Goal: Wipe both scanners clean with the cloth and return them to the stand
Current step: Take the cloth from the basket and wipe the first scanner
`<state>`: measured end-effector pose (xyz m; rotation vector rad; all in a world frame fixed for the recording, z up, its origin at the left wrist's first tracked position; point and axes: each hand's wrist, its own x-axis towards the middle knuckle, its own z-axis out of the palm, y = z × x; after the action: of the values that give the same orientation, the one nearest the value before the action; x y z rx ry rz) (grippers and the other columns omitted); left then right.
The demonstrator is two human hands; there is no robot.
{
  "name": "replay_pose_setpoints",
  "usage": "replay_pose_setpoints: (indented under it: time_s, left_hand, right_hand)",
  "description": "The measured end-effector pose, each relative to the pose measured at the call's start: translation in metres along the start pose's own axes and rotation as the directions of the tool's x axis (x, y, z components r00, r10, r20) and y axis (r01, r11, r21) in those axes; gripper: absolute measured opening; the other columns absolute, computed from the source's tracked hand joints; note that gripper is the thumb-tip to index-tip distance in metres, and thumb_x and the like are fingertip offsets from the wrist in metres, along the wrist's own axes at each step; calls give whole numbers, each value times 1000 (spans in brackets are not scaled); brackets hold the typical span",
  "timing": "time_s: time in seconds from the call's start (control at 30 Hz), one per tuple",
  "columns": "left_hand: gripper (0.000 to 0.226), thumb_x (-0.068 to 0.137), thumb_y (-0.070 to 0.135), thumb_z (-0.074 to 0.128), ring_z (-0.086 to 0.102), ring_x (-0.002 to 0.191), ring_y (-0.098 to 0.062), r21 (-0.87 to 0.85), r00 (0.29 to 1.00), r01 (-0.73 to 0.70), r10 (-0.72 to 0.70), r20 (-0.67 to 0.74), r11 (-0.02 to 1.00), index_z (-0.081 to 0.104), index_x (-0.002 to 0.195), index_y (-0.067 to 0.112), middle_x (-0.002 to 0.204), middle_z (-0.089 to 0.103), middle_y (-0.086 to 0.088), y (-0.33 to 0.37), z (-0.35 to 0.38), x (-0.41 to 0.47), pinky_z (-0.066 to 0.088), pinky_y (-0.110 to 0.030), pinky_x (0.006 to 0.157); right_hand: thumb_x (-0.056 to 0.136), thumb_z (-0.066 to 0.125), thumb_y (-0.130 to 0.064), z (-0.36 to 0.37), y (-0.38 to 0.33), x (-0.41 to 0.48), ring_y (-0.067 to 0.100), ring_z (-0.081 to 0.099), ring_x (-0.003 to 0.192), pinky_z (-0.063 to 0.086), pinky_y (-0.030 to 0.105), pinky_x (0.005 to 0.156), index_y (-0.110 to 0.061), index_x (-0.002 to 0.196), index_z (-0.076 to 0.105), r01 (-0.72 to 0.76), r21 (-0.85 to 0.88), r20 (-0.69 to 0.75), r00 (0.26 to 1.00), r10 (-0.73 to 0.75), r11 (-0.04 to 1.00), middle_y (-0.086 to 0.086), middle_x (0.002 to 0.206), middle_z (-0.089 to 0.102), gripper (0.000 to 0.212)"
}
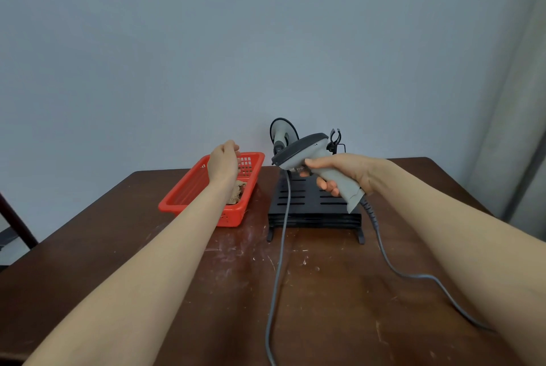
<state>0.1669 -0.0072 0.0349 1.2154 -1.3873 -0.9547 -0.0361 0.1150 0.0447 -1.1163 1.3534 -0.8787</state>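
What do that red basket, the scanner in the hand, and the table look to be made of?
Red basket: likely moulded plastic, with a uniform glossy colour and slotted walls.
Scanner: probably matte grey plastic with a darker head, held by the right hand.
Table: seemingly dark-stained wood or veneer, with a faint sheen and pale scuffs and flecks.
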Motion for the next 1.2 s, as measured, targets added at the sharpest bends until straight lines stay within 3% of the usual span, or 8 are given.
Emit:
replay_pose_setpoints:
  time_s: [0.13,0.37,0.53,1.2]
  left_hand:
    - [29,98,29,33,60,102,-21,-25,1000,15,-15,7,1000,58,104,15,110,63,-6,-2,-3,0,51,-38,86]
    - [29,98,30,34,60,102,-21,-39,1000,19,-19,11,999,58,104,16,112,63,-6,-3,-3,-1,51,-40,89]
    - [32,99,29,34,61,102,-21,-47,1000,23,-22,11,999,60,108,13,111,64,-6,-5,-1,-1,52,-37,88]
    - [34,99,31,33,62,99,-23,-64,998,48,-45,47,997,60,106,11,108,65,-8,-1,2,-6,51,-43,93]
  right_hand:
    - [85,62,-44,1,-2,1,6,44,39,42,16,38,-14,98,63,-3,-7,26,1000,3,1000,1,55,54,33]
    - [85,62,-43,2,-2,3,6,44,38,42,17,38,-13,85,60,7,-33,35,999,-6,999,1,53,54,30]
    - [85,63,-42,1,0,3,7,44,39,42,17,38,-13,86,59,1,-65,5,1000,-1,998,1,54,53,30]
    - [86,62,-42,-3,6,0,6,42,39,40,17,38,-14,82,59,-26,-55,7,1000,27,998,0,53,52,28]
